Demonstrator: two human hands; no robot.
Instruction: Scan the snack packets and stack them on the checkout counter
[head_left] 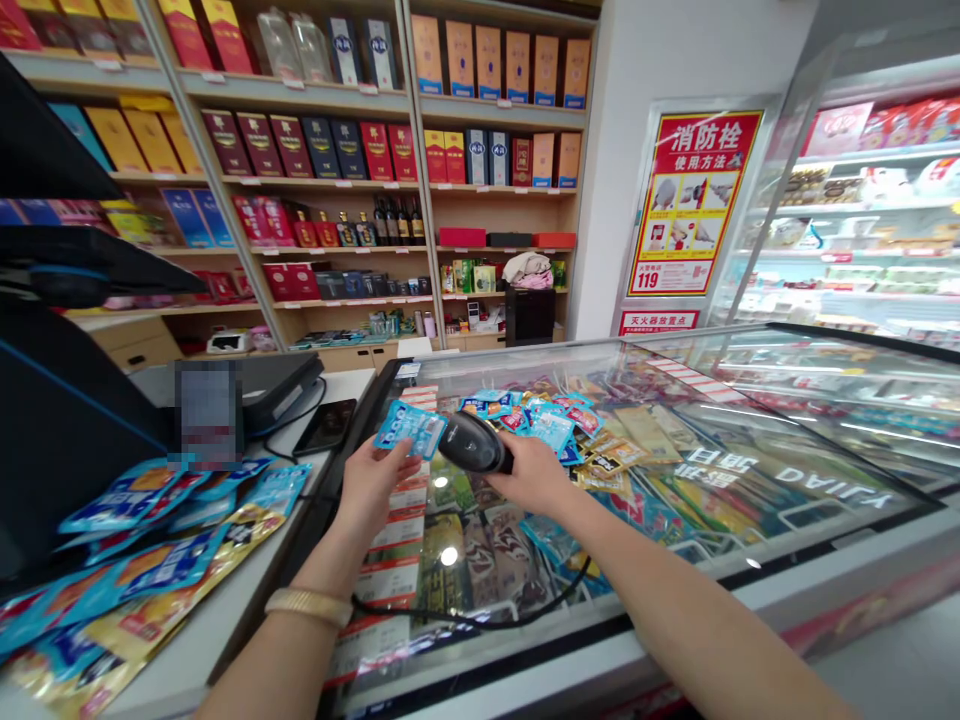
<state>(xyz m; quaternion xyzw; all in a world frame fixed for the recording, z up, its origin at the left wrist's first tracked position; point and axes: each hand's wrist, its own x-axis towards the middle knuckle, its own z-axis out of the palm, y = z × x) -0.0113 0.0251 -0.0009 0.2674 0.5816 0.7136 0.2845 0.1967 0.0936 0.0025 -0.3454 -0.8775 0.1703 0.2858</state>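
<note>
Over the glass-topped freezer (840, 590), both hands meet near the middle, raised at the near left part of the lid. Left hand (379, 475): thumb and fingers pinched together on the lower edge of a blue packet (405, 428), most of its printed face clear of the grip. Right hand (536, 475): curled round the handle of a black scanner (472, 443); index finger and any trigger hidden, so cannot tell if it is pressed.

Key relation: packet to scanner. Packet lies left of the scanner head, forward of the left fingers; its long axis runs crosswise, dipping slightly to the right. Scanner points left, head toward the packet's right end. The two look very close; touching or just apart, cannot tell from this angle. Left hand is the nearer to the packet, right hand just across from it.

Beyond and right of the scanner, a loose pile of packets (551, 425) on the glass, blue, red and gold mixed; right hand nearer to it. Well to the left, on the white surface (217, 620), a second spread of packets (180, 565), blue over gold, on the left forearm's side. Dark phone (326, 427) lies flat behind these. Black cord (480, 624) loops across the glass below the hands, passing close to both forearms.
</note>
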